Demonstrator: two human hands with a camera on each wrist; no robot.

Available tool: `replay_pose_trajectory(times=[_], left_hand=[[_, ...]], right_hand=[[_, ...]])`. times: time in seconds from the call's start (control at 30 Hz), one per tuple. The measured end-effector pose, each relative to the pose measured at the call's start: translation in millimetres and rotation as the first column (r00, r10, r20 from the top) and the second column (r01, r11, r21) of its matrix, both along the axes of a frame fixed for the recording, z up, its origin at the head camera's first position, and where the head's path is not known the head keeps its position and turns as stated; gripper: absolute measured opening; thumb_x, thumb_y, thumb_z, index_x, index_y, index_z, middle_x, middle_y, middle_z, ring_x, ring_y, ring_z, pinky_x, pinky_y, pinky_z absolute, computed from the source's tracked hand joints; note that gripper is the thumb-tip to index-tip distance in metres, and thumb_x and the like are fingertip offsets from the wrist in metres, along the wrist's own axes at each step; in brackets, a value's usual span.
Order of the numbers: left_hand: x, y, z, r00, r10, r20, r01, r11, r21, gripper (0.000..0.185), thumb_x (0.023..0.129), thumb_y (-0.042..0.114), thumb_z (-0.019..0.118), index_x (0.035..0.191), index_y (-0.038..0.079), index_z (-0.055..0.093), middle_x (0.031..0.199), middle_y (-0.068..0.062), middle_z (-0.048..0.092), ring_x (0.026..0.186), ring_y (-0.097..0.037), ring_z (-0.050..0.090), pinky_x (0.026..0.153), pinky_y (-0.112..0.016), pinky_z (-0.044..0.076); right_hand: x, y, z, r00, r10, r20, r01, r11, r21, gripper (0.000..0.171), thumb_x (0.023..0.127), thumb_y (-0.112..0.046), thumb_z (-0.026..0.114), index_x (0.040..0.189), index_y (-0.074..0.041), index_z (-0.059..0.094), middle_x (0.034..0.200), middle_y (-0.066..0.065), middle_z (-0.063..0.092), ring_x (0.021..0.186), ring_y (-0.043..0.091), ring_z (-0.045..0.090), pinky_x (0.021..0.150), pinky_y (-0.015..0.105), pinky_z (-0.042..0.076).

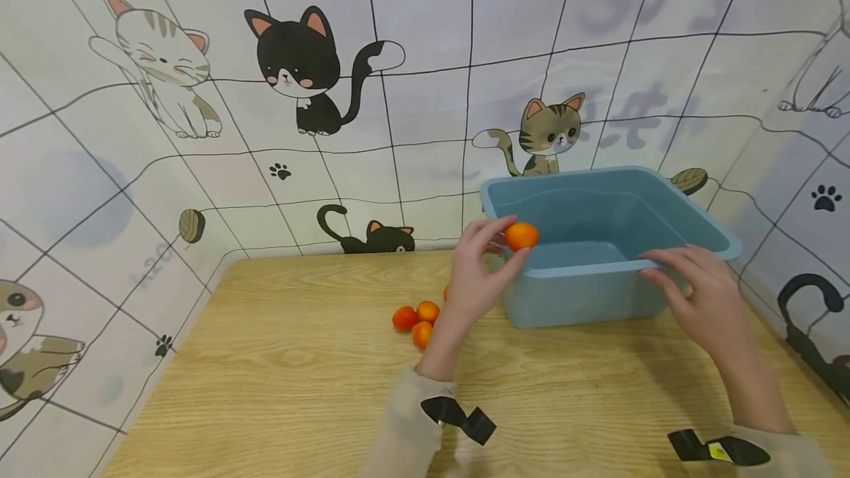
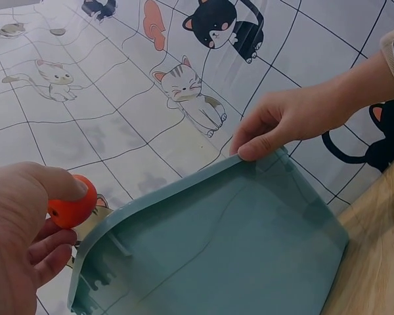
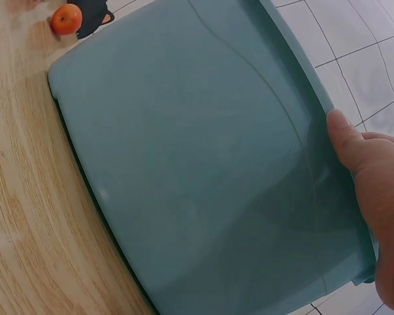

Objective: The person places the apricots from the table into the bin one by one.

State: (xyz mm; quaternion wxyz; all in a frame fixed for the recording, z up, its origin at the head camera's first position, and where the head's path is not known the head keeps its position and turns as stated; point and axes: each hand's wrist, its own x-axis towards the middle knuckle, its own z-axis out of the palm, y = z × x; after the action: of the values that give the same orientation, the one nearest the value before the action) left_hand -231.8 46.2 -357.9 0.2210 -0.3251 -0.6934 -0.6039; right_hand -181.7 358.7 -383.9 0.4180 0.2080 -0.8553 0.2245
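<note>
My left hand (image 1: 481, 268) pinches a small, round tangerine (image 1: 522, 236) between thumb and fingers at the left rim of a blue plastic bin (image 1: 584, 293). In the left wrist view, the tangerine (image 2: 75, 201) shows just outside the bin's corner, with a dark spot on its skin. My right hand (image 1: 700, 293) grips the bin's near rim toward its right end, thumb outside. From the right wrist, the thumb (image 3: 341, 134) lies against the rim above the bin's wall (image 3: 177, 157). Several more tangerines (image 1: 405, 318) lie on the table left of the bin, partly hidden by my left wrist.
The light wood table (image 1: 299, 375) meets a wall (image 1: 425, 116) covered with a cat-and-grid print at the back and sides. The bin stands at the table's back right, close to that wall. Black straps (image 1: 458, 419) sit on both sleeves.
</note>
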Motion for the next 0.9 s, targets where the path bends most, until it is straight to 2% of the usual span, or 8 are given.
replay_pose_trajectory(times=[0.1,0.23,0.37,0.5,0.67,0.8,0.9], left_hand=[[-2.7,3,-0.2,1.000,0.012,-0.007,-0.012,1.000,0.000,0.039,0.089,0.006,0.076,0.127,0.002,0.067,0.114,-0.014,0.059,0.094,-0.024,0.063,0.080,-0.031,0.056],[-6.7,8,0.8,0.999,0.031,-0.015,-0.031,0.999,-0.008,0.039,0.089,0.008,0.077,0.126,0.002,0.067,0.114,-0.014,0.060,0.093,-0.024,0.063,0.080,-0.030,0.054],[-9.7,13,2.0,0.998,0.048,-0.033,-0.049,0.998,-0.031,0.039,0.089,0.009,0.078,0.125,0.002,0.067,0.112,-0.013,0.060,0.094,-0.026,0.063,0.081,-0.031,0.053],[-11.2,16,1.2,0.999,0.038,-0.033,-0.039,0.998,-0.043,0.040,0.088,0.010,0.078,0.126,0.001,0.067,0.112,-0.013,0.060,0.096,-0.024,0.063,0.079,-0.031,0.051],[-12.4,19,-0.3,0.999,0.036,-0.021,-0.037,0.998,-0.054,0.042,0.088,0.014,0.080,0.127,0.003,0.067,0.114,-0.011,0.061,0.098,-0.021,0.063,0.083,-0.030,0.051],[-13.4,20,-0.5,0.999,0.033,-0.004,-0.033,0.998,-0.062,0.044,0.088,0.015,0.080,0.129,0.004,0.066,0.117,-0.010,0.061,0.102,-0.022,0.062,0.091,-0.025,0.050],[-13.9,19,-0.3,0.999,0.035,0.006,-0.035,0.997,-0.073,0.045,0.089,0.015,0.079,0.130,0.005,0.065,0.118,-0.009,0.061,0.103,-0.022,0.062,0.093,-0.022,0.048]], right_hand=[[-1.0,-1,0.7,1.000,0.001,0.002,-0.001,1.000,-0.005,0.059,0.096,-0.055,0.054,0.106,-0.001,0.073,0.093,0.016,0.070,0.095,0.037,0.058,0.109,0.018,0.028],[-2.5,-2,1.2,1.000,0.003,0.003,-0.003,1.000,-0.004,0.061,0.095,-0.057,0.052,0.106,-0.001,0.074,0.093,0.016,0.070,0.095,0.036,0.058,0.109,0.021,0.030],[-3.8,-2,1.0,1.000,0.006,0.008,-0.006,1.000,-0.004,0.057,0.096,-0.054,0.054,0.106,-0.001,0.074,0.093,0.016,0.070,0.095,0.036,0.058,0.106,0.019,0.029],[-4.0,-1,1.4,1.000,0.014,0.011,-0.014,1.000,-0.007,0.047,0.097,-0.045,0.061,0.106,-0.001,0.074,0.094,0.016,0.070,0.096,0.037,0.058,0.111,0.023,0.030],[-3.2,0,1.2,1.000,0.001,0.023,-0.001,1.000,-0.008,0.035,0.095,-0.034,0.068,0.107,-0.001,0.073,0.095,0.017,0.070,0.098,0.037,0.057,0.110,0.023,0.030],[-4.7,1,0.7,1.000,-0.001,0.030,0.001,1.000,-0.012,0.046,0.096,-0.044,0.062,0.107,-0.001,0.073,0.096,0.017,0.069,0.100,0.038,0.057,0.113,0.030,0.031],[-6.0,1,0.7,0.999,0.002,0.032,-0.001,1.000,-0.015,0.051,0.096,-0.048,0.059,0.107,-0.001,0.073,0.096,0.017,0.069,0.100,0.039,0.057,0.116,0.037,0.031]])
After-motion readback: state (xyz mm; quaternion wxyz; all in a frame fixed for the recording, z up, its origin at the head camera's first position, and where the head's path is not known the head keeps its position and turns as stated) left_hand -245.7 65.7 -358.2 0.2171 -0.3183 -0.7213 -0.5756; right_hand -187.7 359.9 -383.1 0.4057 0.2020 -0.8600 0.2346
